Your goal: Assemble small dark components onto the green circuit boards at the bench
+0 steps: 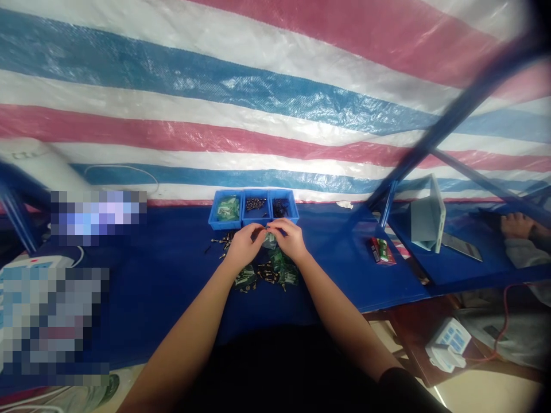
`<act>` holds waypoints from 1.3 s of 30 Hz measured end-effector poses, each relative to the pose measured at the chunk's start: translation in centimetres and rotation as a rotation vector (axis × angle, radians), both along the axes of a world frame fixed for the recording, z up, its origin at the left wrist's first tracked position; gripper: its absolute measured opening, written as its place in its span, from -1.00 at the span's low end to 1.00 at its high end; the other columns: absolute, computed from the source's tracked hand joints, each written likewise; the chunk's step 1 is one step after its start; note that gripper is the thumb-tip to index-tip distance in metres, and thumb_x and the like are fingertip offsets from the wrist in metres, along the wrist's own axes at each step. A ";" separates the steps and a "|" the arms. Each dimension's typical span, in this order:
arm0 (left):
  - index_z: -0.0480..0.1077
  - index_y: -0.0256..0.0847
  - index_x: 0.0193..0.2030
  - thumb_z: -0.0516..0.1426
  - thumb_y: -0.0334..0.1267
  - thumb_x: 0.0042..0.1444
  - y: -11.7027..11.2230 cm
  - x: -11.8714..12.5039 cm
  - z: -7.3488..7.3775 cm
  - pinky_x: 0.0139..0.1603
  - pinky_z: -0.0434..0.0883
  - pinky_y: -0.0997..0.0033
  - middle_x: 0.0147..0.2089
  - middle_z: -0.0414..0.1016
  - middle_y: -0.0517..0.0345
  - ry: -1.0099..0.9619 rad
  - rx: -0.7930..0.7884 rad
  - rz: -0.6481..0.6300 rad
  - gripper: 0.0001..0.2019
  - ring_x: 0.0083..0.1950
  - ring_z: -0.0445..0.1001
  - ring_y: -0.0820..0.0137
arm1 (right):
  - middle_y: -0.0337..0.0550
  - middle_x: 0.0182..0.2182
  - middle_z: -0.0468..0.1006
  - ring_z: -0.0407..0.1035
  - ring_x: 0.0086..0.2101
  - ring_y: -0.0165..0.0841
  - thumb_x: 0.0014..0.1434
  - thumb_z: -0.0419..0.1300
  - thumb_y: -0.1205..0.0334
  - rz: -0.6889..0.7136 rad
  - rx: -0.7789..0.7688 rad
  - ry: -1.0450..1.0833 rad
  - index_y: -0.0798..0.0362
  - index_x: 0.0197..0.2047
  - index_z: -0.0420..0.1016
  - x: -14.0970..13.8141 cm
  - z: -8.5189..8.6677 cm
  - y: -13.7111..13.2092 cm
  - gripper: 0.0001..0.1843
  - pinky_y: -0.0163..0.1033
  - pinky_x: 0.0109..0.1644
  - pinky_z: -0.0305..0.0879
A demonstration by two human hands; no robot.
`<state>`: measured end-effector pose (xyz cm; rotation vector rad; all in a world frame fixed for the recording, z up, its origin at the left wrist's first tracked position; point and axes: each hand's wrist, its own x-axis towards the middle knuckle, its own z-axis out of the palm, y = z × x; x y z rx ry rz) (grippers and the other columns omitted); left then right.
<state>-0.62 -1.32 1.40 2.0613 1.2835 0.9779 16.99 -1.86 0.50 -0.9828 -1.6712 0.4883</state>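
Observation:
My left hand [246, 246] and my right hand [289, 238] meet over the blue table, fingertips pinched at the top of a small clear plastic bag [270, 241]. The bag hangs between them; its contents are too small to make out. Under and around my hands lie loose dark and brass-coloured small metal parts [267, 273], with filled greenish clear bags [287, 272] to the right and another filled bag [245, 277] to the left. More loose parts [224, 241] are scattered left of my left hand.
Behind my hands stand three joined blue bins: the left bin [210, 217] holds greenish bags, the middle bin [257, 220] brass-coloured parts, the right bin [294, 207] dark parts. A red-and-green box [382, 251] lies right. A person's hand [516, 225] rests at the far-right table.

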 end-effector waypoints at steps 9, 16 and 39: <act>0.35 -0.14 0.12 0.14 -0.07 0.12 0.4 -0.5 -0.4 -0.29 0.41 0.39 -0.24 0.52 0.12 -0.260 -0.155 -0.028 -0.57 -0.28 0.47 0.36 | -0.07 -0.16 0.51 0.41 -0.11 -0.30 0.29 0.08 0.23 -0.025 0.094 -0.175 -0.12 0.01 0.52 0.1 -0.9 0.2 -0.72 -0.14 0.04 0.39; 0.34 -0.20 0.13 0.16 -0.06 0.10 1.1 -0.6 -0.7 -0.39 0.42 0.41 -0.27 0.48 0.10 -0.458 -0.192 -0.002 -0.53 -0.43 0.43 0.44 | -0.03 -0.10 0.47 0.41 -0.16 -0.30 0.23 0.15 0.12 -0.121 -0.024 -0.037 -0.07 0.12 0.43 -0.3 -0.4 0.0 -0.62 -0.16 -0.03 0.42; 0.46 -0.21 -0.31 0.16 0.05 0.09 1.2 -0.4 -0.8 -0.39 0.36 0.44 -0.44 0.47 0.17 -0.363 -0.106 0.067 -0.67 -0.43 0.42 0.41 | -0.23 -0.53 0.48 0.33 -0.52 -0.41 -0.01 0.27 -0.16 0.005 -0.403 0.321 0.07 -0.36 0.50 0.4 -0.8 1.3 -0.58 -0.28 -0.37 0.33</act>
